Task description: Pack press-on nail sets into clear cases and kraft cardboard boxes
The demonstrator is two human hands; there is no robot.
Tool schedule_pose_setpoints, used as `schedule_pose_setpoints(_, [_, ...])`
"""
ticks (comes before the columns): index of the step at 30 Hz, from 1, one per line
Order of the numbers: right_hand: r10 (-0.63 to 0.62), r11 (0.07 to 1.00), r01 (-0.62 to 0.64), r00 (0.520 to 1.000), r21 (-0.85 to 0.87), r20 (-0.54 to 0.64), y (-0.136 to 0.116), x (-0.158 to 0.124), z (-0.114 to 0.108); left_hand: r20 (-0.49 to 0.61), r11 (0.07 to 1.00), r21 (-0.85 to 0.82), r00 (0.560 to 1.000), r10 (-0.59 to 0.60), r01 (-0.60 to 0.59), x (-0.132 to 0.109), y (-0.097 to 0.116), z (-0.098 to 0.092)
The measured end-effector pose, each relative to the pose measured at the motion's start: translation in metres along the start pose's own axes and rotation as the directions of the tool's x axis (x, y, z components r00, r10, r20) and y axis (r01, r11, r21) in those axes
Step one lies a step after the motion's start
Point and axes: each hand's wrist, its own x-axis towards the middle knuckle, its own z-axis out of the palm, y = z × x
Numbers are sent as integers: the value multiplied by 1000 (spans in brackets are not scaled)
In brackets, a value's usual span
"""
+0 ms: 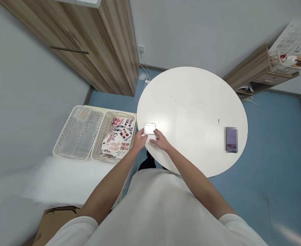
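Note:
A small, clear plastic box with a white face lies at the near left edge of the white oval table. My left hand grips its left near corner, fingertips against the side and thumb close to the front edge. On the opposite side, my right hand has its fingertips on the right near corner, while its thumb is spread towards me and apart from the box. Between them, the two hands hold the box at the table top. Whether anything lies inside it I cannot tell.
Left of the table, a white basket holds cards of press-on nails. Beside it, another basket contains clear plastic boxes. A blurred purple object lies at the table's right. A wooden cabinet stands behind left.

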Motion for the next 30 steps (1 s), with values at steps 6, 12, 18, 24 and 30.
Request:
schedule_pose_setpoints(6, [-17, 1000, 19, 996, 13, -83, 10, -19, -13, -14, 996, -56, 997, 71, -72, -9, -2, 19])
schedule_pose_setpoints(12, [-65, 998, 60, 979, -33, -193, 31, -59, -48, 34, 988, -74, 989, 142, -139, -33, 13, 61])
schedule_pose_setpoints(18, [-123, 992, 121, 953, -24, -277, 66, -111, -92, 77, 978, -45, 975, 206, -203, -67, 36, 116])
schedule_pose_setpoints(24, [-146, 987, 123, 950, -101, -277, 103, -151, -129, 100, 964, 10, 960, 262, -264, -101, 38, 167])
schedule_pose_setpoints(30, [-179, 970, 130, 953, -205, -245, 125, -169, -141, 147, 962, 96, 960, 240, -255, -123, 28, 187])
